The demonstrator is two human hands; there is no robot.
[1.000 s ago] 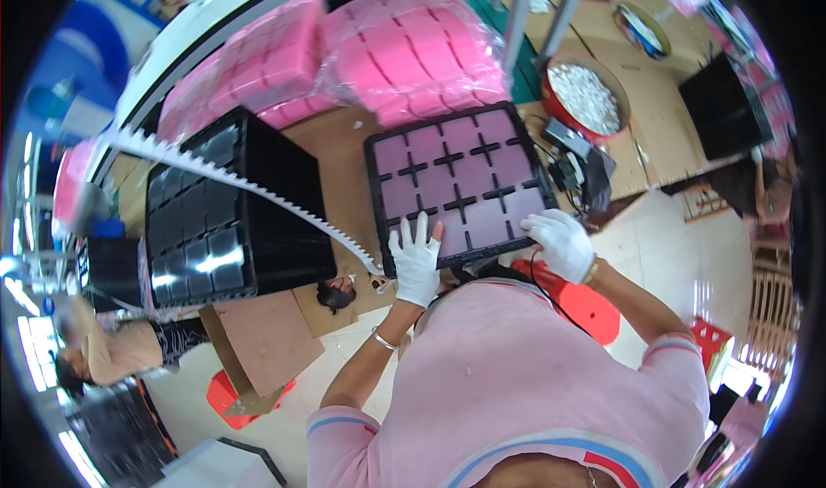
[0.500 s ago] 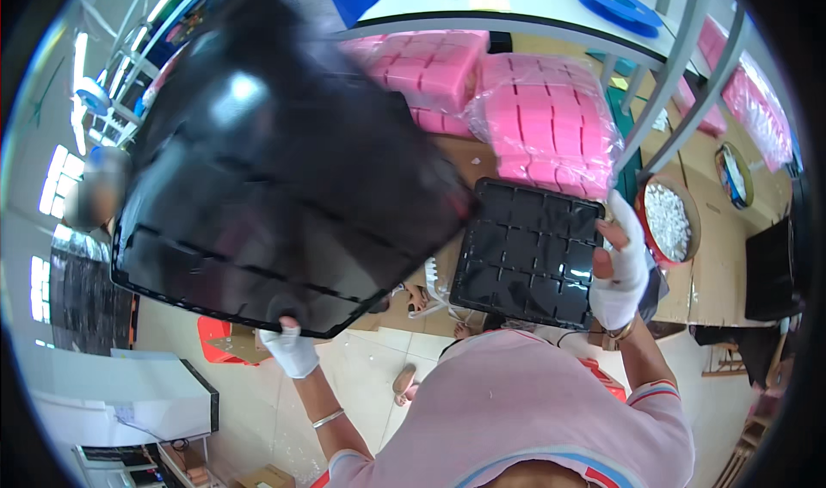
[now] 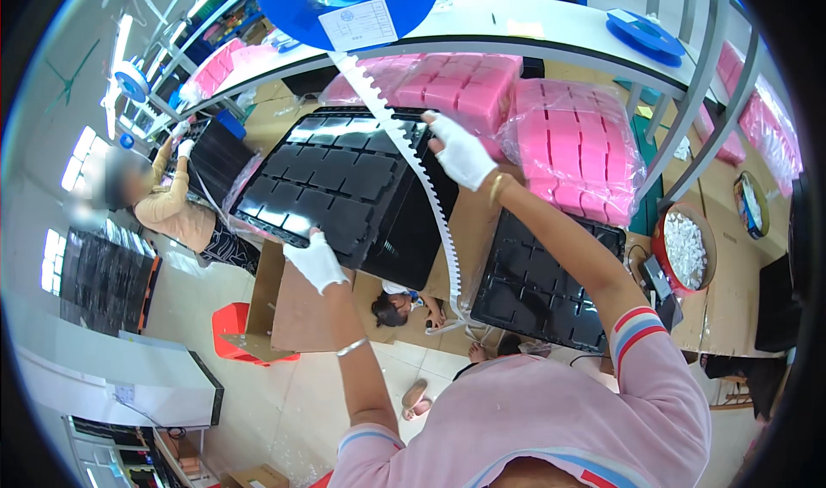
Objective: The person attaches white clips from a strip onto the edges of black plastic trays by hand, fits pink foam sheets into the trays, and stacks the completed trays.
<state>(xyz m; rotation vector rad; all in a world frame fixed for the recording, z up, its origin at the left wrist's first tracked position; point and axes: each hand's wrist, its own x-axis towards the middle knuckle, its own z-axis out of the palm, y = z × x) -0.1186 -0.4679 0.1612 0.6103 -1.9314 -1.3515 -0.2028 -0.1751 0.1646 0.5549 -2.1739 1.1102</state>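
A black plastic tray [image 3: 323, 165] with moulded compartments lies on top of a dark stack [image 3: 417, 230] at the left of the bench. My left hand [image 3: 317, 263], in a white glove with bare fingertips, grips the tray's near edge. My right hand [image 3: 465, 154], gloved likewise, reaches across and holds the tray's far right corner; some of its fingers are hidden. A white notched strip [image 3: 400, 140] hangs from a blue reel [image 3: 344, 36] and passes in front of the tray. Another black tray [image 3: 551, 277] lies to the right, beneath my right forearm.
Pink foam blocks in clear plastic [image 3: 576, 148] stand behind the trays. At the right is a red bowl of small white pieces [image 3: 684, 243]. A white shelf [image 3: 482, 28] spans the back. One co-worker [image 3: 185, 204] stands at left; another person [image 3: 400, 303] is low beyond the bench edge.
The black tray, held up and tilted in my left hand, has come down flat onto the stack. My right hand has moved left from the other tray to its far corner.
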